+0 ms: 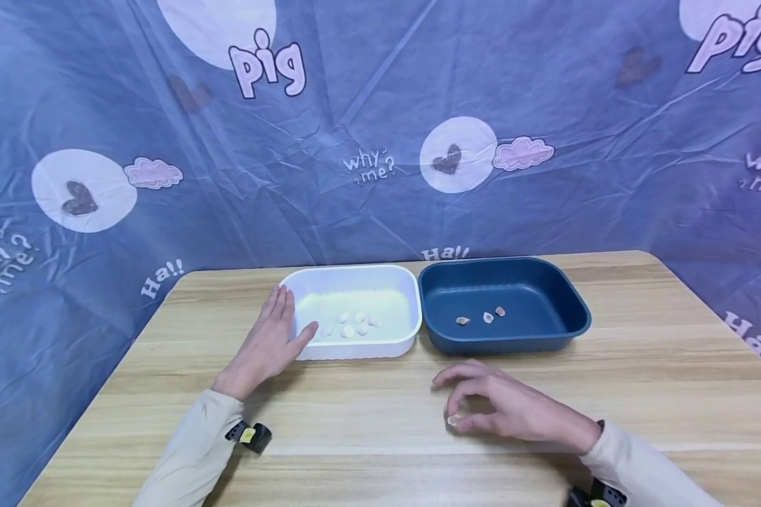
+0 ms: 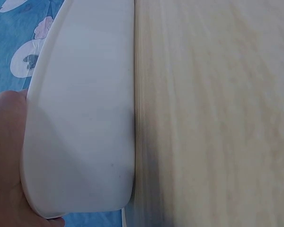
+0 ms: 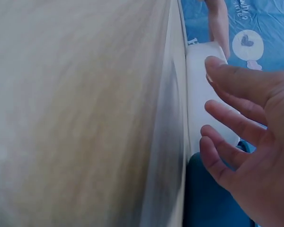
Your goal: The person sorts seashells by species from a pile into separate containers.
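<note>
My left hand [image 1: 268, 345] rests on the near left corner of a white tray [image 1: 355, 350]. Its fingers lie along the left rim, and the thumb reaches over the front one. Several small white shells [image 1: 349, 331] lie inside that tray. In front of the trays, above the table, my right hand [image 1: 514, 408] pinches a small pale shell [image 1: 453, 421] between thumb and index finger; its other fingers are loosely bent. In the right wrist view the fingers mostly hide this piece. A dark blue tray [image 1: 507, 345] beside the white one holds three small brownish and whitish shells [image 1: 487, 317].
Both trays stand side by side near the back edge of the wooden table [image 1: 355, 451]. Behind them hangs a blue printed cloth [image 1: 330, 204]. A wrist camera [image 1: 256, 437] is strapped over the left sleeve, and another [image 1: 599, 495] over the right.
</note>
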A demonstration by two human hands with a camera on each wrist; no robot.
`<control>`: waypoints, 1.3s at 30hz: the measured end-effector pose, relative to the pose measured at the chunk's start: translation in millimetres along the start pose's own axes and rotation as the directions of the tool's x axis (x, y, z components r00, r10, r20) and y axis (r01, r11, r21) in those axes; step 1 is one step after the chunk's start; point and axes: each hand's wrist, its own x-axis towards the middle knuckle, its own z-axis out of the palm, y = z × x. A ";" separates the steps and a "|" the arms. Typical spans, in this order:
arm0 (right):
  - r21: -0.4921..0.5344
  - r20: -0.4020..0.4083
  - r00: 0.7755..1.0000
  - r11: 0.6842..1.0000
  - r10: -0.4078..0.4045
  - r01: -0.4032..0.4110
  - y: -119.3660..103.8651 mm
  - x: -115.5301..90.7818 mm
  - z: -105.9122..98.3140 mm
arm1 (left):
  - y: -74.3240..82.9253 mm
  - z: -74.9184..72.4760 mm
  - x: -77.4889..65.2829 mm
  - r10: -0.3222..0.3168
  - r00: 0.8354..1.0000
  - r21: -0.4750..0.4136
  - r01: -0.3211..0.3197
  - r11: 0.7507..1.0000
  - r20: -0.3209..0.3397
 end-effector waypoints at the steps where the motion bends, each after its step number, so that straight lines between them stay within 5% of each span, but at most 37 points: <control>1: -0.009 -0.012 1.000 1.000 -0.007 0.007 -1.0 -0.2 -0.5 | -0.2 0.2 -0.1 0.001 1.000 0.000 -0.001 1.000 0.000; 17: -0.009 -0.151 0.986 0.998 0.068 -0.070 -7.7 -6.6 -18.3 | 0.3 1.4 -0.6 -0.001 1.000 0.007 0.001 1.000 0.004; 27: -0.105 -0.259 0.965 0.994 -0.044 0.017 -7.1 -2.1 -46.4 | 0.8 2.4 -0.9 -0.004 1.000 0.007 0.004 1.000 0.008; 32: -0.128 -0.322 0.947 0.990 0.009 -0.053 2.2 1.0 -66.9 | 0.8 0.4 0.1 -0.003 1.000 0.010 0.003 1.000 0.010; 39: -0.130 -0.330 0.927 0.963 0.181 -0.235 26.3 12.0 -76.2 | 0.1 -1.5 1.2 -0.005 1.000 0.013 0.004 1.000 0.012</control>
